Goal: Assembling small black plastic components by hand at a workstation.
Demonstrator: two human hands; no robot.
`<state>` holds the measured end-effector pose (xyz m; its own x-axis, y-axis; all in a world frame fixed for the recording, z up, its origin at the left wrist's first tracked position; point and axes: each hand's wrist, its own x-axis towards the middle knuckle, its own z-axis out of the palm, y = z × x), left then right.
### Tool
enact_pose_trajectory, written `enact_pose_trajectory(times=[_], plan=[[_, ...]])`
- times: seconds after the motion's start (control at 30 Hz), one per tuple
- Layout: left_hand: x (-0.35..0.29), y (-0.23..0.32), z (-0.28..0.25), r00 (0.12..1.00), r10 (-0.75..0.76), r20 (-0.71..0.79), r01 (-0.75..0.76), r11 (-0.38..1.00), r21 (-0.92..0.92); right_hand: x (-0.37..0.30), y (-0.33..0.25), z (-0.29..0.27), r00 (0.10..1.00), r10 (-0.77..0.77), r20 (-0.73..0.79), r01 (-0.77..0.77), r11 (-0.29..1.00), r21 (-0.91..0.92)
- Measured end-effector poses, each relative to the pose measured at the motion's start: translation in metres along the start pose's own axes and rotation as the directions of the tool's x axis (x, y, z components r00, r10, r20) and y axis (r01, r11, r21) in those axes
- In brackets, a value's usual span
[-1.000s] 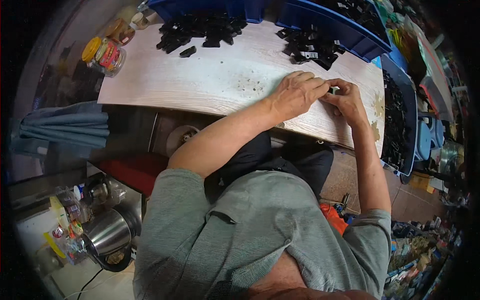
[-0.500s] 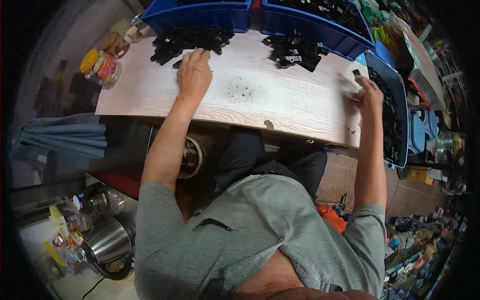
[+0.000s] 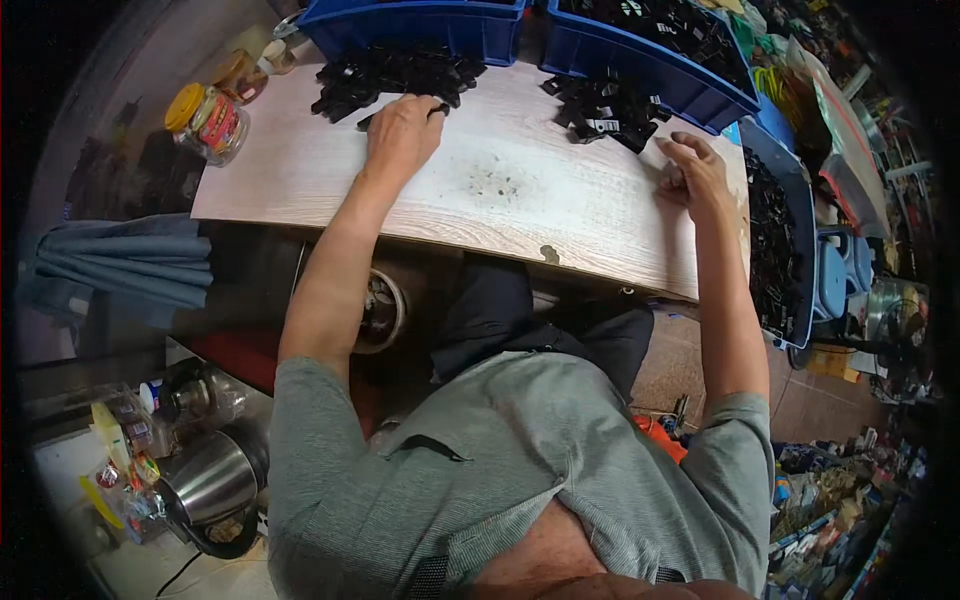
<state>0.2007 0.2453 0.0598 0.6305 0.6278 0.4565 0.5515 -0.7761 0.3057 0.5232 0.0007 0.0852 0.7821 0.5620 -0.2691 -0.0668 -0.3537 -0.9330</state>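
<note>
Just in front of a heap of small black plastic pieces [image 3: 395, 80], my left hand [image 3: 402, 138] is closed with its fingers curled downward. Black bits stick out past its fingertips, from a black plastic piece [image 3: 438, 108] in its grasp. My right hand [image 3: 697, 178] hovers over the right part of the table with fingers bent and apart, and nothing shows in it. A second heap of the black pieces [image 3: 607, 112], some with a pale patch, lies to the left of that hand.
Two blue bins [image 3: 425, 32] [image 3: 650, 68] with black pieces stand along the far side of the pale wooden table [image 3: 560, 200]. Beyond its right edge is another blue bin [image 3: 803, 215] of black pieces. A yellow-lidded jar [image 3: 215, 125] sits at the left edge.
My right hand has come left from the right-hand bin toward the right heap, and the black piece it held is out of sight. My left hand has shifted slightly right by its heap.
</note>
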Motion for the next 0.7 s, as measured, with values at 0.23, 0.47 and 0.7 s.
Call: enact_pose_trajectory(times=[0.23, 0.47, 0.7], plan=[[-0.019, 0.018, 0.009, 0.976, 0.126, -0.177, -0.145, 0.984, -0.103, 0.016, 0.006, 0.023, 0.996, -0.085, 0.026, 0.082, 0.991, 0.107], [-0.027, 0.04, 0.005, 0.986, 0.121, -0.113, -0.119, 0.993, 0.027, 0.026, 0.016, 0.025, 0.993, -0.12, 0.023, 0.118, 0.99, 0.076], [-0.025, 0.07, -0.001, 0.957, 0.237, 0.167, -0.255, 0.962, 0.095, 0.038, 0.025, 0.028, 0.973, -0.229, -0.03, 0.23, 0.972, 0.045]])
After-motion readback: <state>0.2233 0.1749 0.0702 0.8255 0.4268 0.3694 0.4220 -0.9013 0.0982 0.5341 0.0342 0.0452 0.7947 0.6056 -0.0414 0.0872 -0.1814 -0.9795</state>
